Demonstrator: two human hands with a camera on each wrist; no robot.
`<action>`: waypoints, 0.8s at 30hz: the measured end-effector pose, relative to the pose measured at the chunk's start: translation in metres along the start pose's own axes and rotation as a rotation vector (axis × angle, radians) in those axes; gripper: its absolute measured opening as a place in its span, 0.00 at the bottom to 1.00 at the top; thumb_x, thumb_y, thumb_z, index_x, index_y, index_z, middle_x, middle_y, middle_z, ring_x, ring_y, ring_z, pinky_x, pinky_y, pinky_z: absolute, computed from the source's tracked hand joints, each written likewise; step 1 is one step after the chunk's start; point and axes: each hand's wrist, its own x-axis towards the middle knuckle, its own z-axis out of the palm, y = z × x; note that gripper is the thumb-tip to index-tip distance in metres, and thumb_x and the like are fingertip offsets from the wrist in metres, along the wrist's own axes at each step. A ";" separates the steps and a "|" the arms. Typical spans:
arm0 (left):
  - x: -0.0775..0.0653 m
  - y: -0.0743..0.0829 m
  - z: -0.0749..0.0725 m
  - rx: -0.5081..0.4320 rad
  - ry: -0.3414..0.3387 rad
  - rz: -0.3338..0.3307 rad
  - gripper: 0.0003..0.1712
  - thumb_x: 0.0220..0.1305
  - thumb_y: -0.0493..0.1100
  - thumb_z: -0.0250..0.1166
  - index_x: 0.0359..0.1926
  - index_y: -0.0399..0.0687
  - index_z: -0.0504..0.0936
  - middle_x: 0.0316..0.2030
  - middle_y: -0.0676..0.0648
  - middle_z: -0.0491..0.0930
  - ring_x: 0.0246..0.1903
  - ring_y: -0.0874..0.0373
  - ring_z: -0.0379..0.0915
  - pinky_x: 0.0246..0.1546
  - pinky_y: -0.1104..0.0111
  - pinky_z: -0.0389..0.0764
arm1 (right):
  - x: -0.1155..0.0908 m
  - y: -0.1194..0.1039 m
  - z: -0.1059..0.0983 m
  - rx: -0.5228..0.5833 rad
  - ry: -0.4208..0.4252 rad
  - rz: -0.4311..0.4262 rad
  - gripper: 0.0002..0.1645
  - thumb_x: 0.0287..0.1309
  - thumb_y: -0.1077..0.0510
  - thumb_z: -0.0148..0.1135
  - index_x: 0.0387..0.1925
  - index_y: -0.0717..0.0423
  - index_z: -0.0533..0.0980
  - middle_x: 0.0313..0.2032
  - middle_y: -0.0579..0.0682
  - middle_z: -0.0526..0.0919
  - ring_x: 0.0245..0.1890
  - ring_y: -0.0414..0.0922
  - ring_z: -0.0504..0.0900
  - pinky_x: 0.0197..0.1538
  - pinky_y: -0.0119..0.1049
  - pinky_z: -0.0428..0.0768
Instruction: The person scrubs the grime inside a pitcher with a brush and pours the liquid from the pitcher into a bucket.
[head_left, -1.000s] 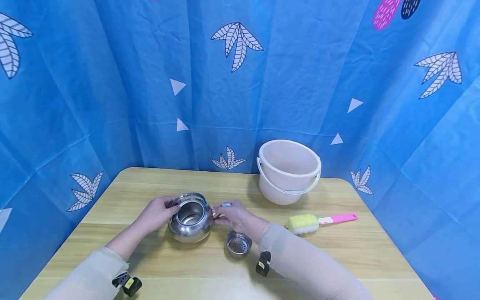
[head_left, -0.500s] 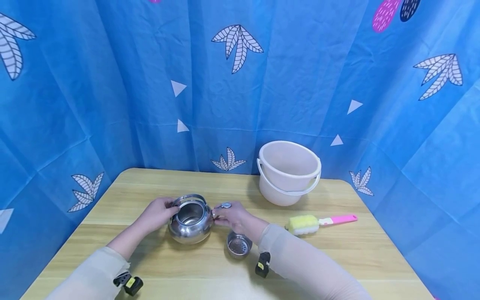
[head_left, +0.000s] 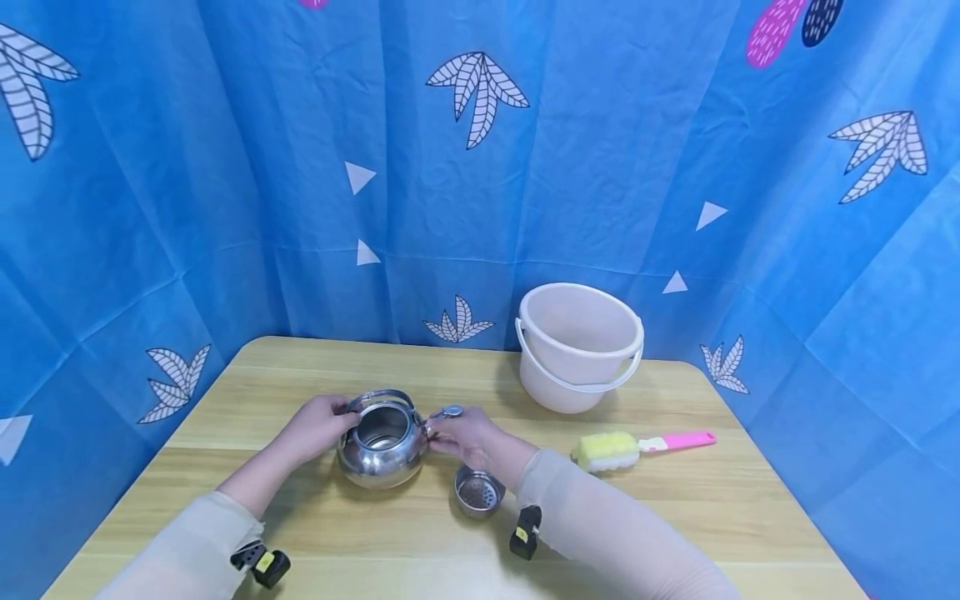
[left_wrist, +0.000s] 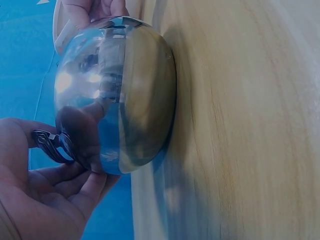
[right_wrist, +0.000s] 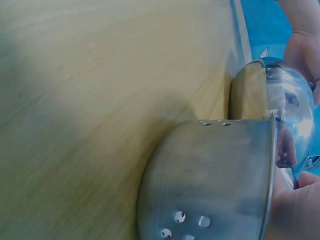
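Observation:
A round, shiny stainless steel teapot stands on the table without a lid, its mouth facing up and its metal handle folded toward the back. My left hand grips its left side, thumb near the rim and fingers around the outside by the handle's hinge. On the opposite side my right hand pinches the teapot at the right, its fingers hiding the part they hold. Just below that hand sits a small metal strainer cup with holes in it, which looks large in the right wrist view.
A white bucket with its handle down stands at the back right of the wooden table. In front of it lies a yellow-and-white sponge brush with a pink handle. Blue curtains enclose the table's back and sides.

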 end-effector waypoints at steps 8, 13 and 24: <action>0.002 -0.002 0.001 0.012 0.002 -0.017 0.20 0.67 0.44 0.61 0.50 0.32 0.82 0.48 0.35 0.82 0.51 0.41 0.77 0.54 0.46 0.76 | 0.000 0.000 0.001 0.038 -0.004 0.031 0.12 0.63 0.71 0.60 0.47 0.71 0.75 0.44 0.60 0.81 0.45 0.51 0.83 0.55 0.42 0.83; 0.003 -0.001 0.000 0.010 0.004 -0.013 0.15 0.67 0.44 0.61 0.44 0.35 0.83 0.42 0.40 0.83 0.44 0.47 0.77 0.49 0.49 0.78 | 0.002 -0.001 0.001 0.041 -0.004 0.045 0.13 0.64 0.70 0.59 0.50 0.71 0.73 0.46 0.61 0.80 0.48 0.52 0.82 0.56 0.42 0.82; 0.005 -0.002 0.000 0.010 0.010 -0.020 0.23 0.67 0.45 0.61 0.54 0.28 0.80 0.52 0.31 0.81 0.56 0.34 0.74 0.58 0.43 0.74 | 0.002 -0.004 0.004 0.045 -0.004 0.054 0.13 0.66 0.68 0.58 0.51 0.70 0.72 0.46 0.60 0.79 0.47 0.51 0.82 0.57 0.40 0.82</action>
